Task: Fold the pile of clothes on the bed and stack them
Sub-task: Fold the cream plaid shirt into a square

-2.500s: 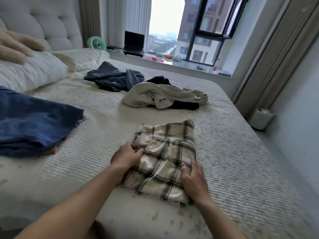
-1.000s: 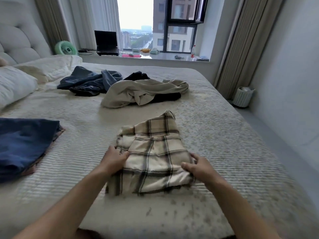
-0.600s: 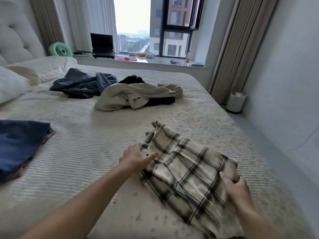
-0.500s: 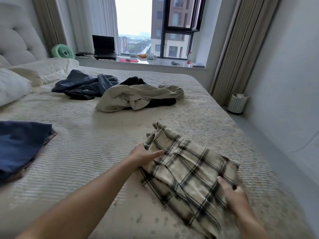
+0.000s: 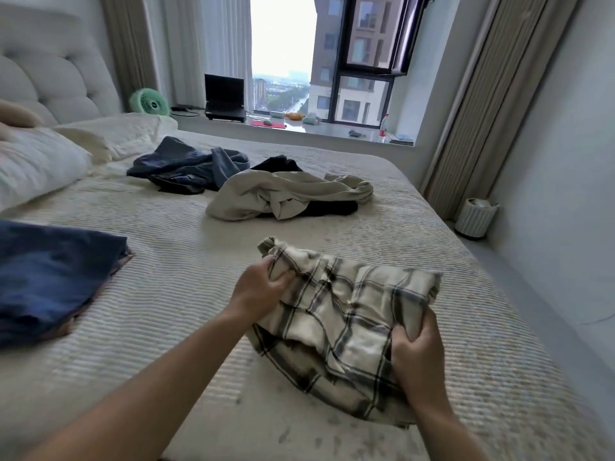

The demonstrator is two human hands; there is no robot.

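Both hands [image 5: 259, 287] on plaid garment [image 5: 349, 314] edges, mid-bed [image 5: 186, 267].

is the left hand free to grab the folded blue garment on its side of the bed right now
Probably not yet: the left hand grips the cream plaid garment, as does the right hand. The bedspread toward the folded blue garment lies bare.

A folded cream plaid garment [image 5: 346, 314] lies rumpled on the bed [image 5: 186, 281], near unfolded clothes [image 5: 286, 194].

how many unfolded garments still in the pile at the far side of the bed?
3 visible: blue garment left, beige garment front right, black garment mostly under the beige one. More may be hidden underneath.
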